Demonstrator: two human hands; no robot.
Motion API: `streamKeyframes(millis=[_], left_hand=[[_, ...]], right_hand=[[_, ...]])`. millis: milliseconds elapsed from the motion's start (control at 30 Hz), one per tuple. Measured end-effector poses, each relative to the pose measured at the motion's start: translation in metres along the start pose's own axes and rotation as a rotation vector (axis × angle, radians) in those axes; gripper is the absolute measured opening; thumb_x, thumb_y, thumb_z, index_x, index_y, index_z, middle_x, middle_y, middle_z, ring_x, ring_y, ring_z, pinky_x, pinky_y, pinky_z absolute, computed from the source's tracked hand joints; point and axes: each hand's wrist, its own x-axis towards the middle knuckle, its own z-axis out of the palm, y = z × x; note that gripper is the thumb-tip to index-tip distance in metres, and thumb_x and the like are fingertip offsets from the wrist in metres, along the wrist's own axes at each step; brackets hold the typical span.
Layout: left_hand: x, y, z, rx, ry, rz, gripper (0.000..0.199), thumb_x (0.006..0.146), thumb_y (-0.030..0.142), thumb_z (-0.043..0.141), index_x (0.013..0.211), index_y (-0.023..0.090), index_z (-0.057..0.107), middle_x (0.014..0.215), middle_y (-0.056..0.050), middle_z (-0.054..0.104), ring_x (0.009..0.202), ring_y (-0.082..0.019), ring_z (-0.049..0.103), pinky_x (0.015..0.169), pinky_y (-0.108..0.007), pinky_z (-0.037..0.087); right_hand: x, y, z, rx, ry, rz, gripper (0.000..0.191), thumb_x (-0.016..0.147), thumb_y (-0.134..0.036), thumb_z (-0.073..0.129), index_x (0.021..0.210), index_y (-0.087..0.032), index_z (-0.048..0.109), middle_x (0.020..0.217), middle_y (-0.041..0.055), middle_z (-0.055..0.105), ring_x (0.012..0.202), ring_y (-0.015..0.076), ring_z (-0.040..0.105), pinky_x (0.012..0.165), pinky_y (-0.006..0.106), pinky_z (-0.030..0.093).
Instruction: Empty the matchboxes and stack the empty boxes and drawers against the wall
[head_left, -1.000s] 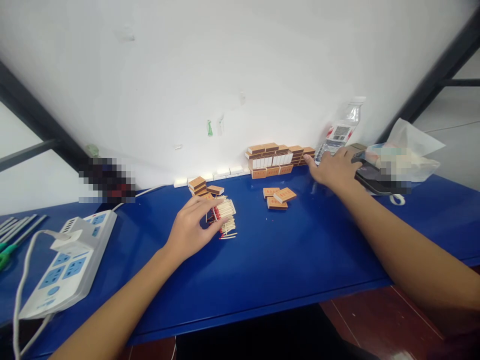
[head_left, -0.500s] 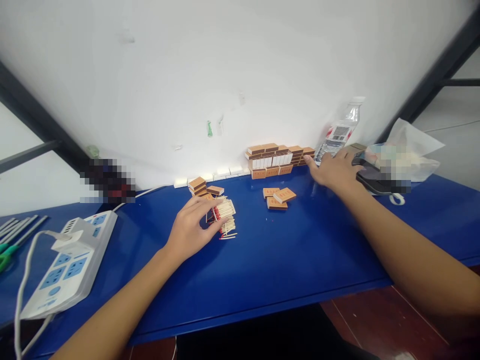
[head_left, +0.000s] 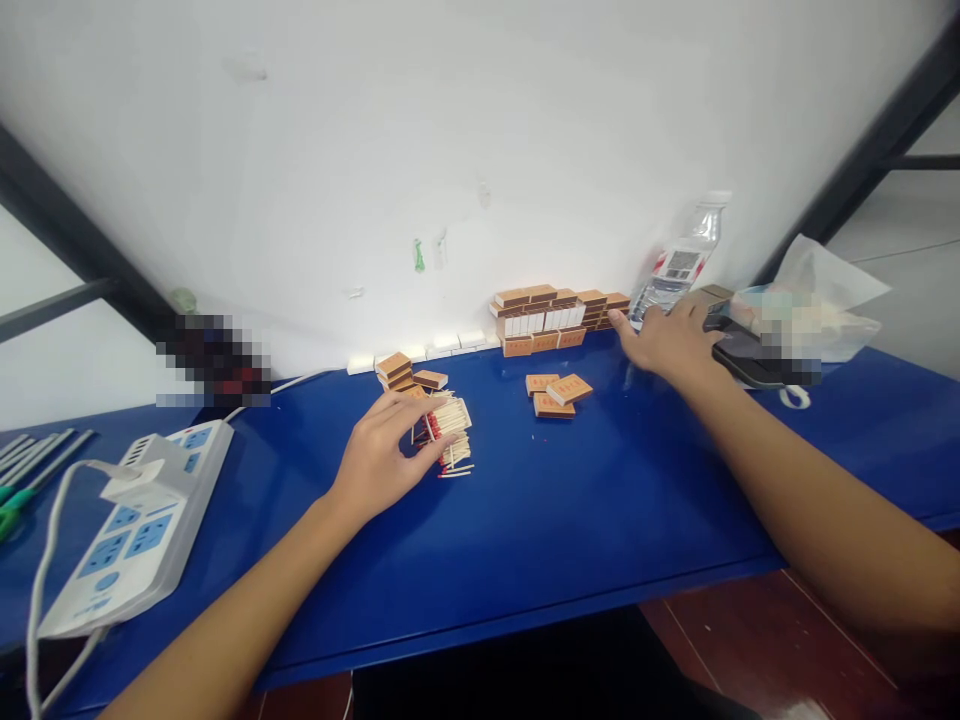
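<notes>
On the left half of the blue table, my left hand [head_left: 382, 450] lies at a heap of red-tipped matches [head_left: 452, 440], thumb and fingers apart on either side of it. A white matchbox tray edge shows among the matches. Just behind that hand sit several orange matchboxes [head_left: 394, 368], loosely stacked. My right hand [head_left: 671, 338] reaches to the back right, fingers spread, beside a clear plastic bottle [head_left: 679, 265] and a dark phone-like object [head_left: 746, 352]. Its fingertips are partly hidden, and whether they touch anything is hard to tell.
Stacked matchboxes [head_left: 544, 342] line the wall, with white box trays [head_left: 457, 347] to their left. Three loose matchboxes [head_left: 568, 390] lie mid-table. A power strip [head_left: 142, 540] with a cable and green-handled scissors [head_left: 15, 505] are at left; a plastic bag [head_left: 832, 305] is at right.
</notes>
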Motion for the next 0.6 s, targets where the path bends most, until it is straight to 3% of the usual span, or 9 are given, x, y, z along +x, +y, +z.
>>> streamKeyframes(millis=[367,500,600], left_hand=[[-0.002,-0.001,0.001,0.003,-0.015,-0.008,0.036,0.094,0.03,0.078,0.129,0.024,0.071,0.111,-0.006,0.08,0.098,-0.024,0.07,0.088,-0.044,0.063],[-0.002,-0.002,0.001,0.011,-0.021,-0.006,0.038,0.094,0.031,0.079,0.129,0.023,0.071,0.11,-0.006,0.08,0.099,-0.024,0.07,0.089,-0.044,0.063],[-0.002,-0.002,0.001,0.011,-0.025,-0.009,0.037,0.093,0.03,0.079,0.129,0.023,0.071,0.112,-0.005,0.08,0.1,-0.024,0.069,0.089,-0.044,0.062]], right_hand=[[-0.015,-0.015,-0.01,-0.02,0.181,-0.133,0.077,0.107,-0.061,0.026,0.132,0.0,0.065,0.14,0.037,0.052,0.136,0.0483,0.043,0.107,0.063,0.04],[-0.025,-0.026,-0.015,0.061,0.339,-0.278,0.062,0.108,-0.054,0.029,0.124,-0.009,0.069,0.123,0.0267,0.061,0.127,0.0389,0.05,0.11,0.05,0.04],[-0.035,-0.038,-0.015,0.083,0.294,-0.338,0.051,0.107,-0.05,0.032,0.119,-0.017,0.069,0.119,0.0214,0.063,0.125,0.0378,0.05,0.106,0.049,0.042]])
